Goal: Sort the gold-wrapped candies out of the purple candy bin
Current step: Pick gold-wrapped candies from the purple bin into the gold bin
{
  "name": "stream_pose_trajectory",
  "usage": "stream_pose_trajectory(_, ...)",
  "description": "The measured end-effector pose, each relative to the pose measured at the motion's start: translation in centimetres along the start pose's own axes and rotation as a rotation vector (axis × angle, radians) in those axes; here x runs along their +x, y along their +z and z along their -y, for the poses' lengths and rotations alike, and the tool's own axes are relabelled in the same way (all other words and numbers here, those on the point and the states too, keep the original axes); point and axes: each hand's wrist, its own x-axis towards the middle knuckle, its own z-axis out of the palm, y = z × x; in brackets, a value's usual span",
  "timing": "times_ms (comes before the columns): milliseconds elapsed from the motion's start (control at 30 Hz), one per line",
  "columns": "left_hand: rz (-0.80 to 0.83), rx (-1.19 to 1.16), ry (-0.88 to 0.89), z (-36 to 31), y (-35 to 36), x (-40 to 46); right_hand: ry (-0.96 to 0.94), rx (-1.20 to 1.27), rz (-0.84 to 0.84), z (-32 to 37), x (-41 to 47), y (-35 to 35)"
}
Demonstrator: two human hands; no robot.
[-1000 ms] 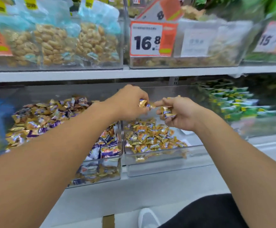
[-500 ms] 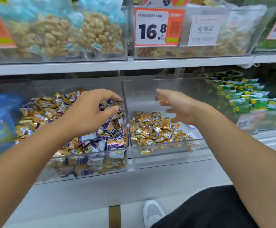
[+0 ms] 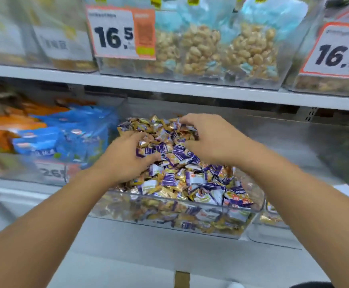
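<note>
The clear purple candy bin [image 3: 192, 203] sits on the lower shelf, heaped with purple-wrapped candies [image 3: 168, 178] and gold-wrapped candies [image 3: 162, 124] mixed together. Both of my hands are in the pile. My left hand [image 3: 125, 157] digs in at the left side, fingers and thumb curled around a few candies. My right hand [image 3: 210, 140] sits on the upper right of the heap, its fingers hooked over candies near the top and its thumb pointing left. Which wrappers each hand holds is hidden.
A second clear bin [image 3: 273, 220] with gold candies peeks in at the right. Blue packets [image 3: 65, 138] and orange packets [image 3: 7, 125] fill the bins at left. The upper shelf [image 3: 169, 86] carries bagged nuts [image 3: 200, 50] and price tags [image 3: 121, 32].
My view has swung left from the gold candy bin to the purple one. Both hands left the gold bin, moved across and dropped into the purple bin's pile.
</note>
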Motion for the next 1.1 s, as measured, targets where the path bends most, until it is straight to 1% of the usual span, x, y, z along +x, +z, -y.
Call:
stream_pose_trajectory(67,-0.001,-0.037,-0.061,1.1,0.0,0.4,0.128,0.073,0.017,-0.1,3.2,0.8)
stream_pose_trajectory(133,-0.004,-0.053,-0.078,1.7,0.1,0.5,0.204,0.055,0.087,-0.4,5.5,1.5)
stream_pose_trajectory(167,-0.007,-0.049,-0.078,1.9,0.2,0.6,0.206,0.042,0.134,-0.3,6.4,1.9)
stream_pose_trajectory(300,-0.034,-0.048,-0.096,2.4,0.1,1.0,0.111,-0.025,0.296,1.5,10.9,2.9)
stream_pose_trajectory(333,-0.035,-0.053,-0.101,2.4,0.0,1.2,0.108,-0.007,0.323,2.0,11.8,3.0)
stream_pose_trajectory(433,-0.04,-0.113,-0.143,2.2,-0.2,1.4,0.132,0.147,0.435,3.9,13.0,3.7)
stream_pose_trajectory(500,-0.043,-0.147,-0.176,2.1,-0.3,1.4,0.07,0.117,0.484,4.4,13.7,5.0)
stream_pose_trajectory(600,-0.042,-0.174,-0.226,2.4,-0.4,1.4,-0.008,0.028,0.468,4.2,14.5,6.2)
stream_pose_trajectory(700,-0.07,-0.199,-0.243,2.6,-0.8,1.1,-0.052,0.026,0.485,3.8,13.7,5.9)
stream_pose_trajectory(800,-0.082,-0.203,-0.212,2.8,-1.0,1.0,-0.127,-0.003,0.487,3.3,12.1,4.5)
stream_pose_trajectory(900,-0.088,-0.179,-0.161,2.8,-1.0,0.9,-0.141,0.009,0.475,2.5,9.9,2.3)
stream_pose_trajectory(1000,-0.152,-0.239,-0.079,2.6,-0.9,0.9,-0.121,0.082,0.391,0.7,7.6,1.6)
stream_pose_trajectory(1100,-0.217,-0.285,-0.018,2.5,-0.8,0.8,-0.112,0.158,0.245,-0.9,6.0,2.4)
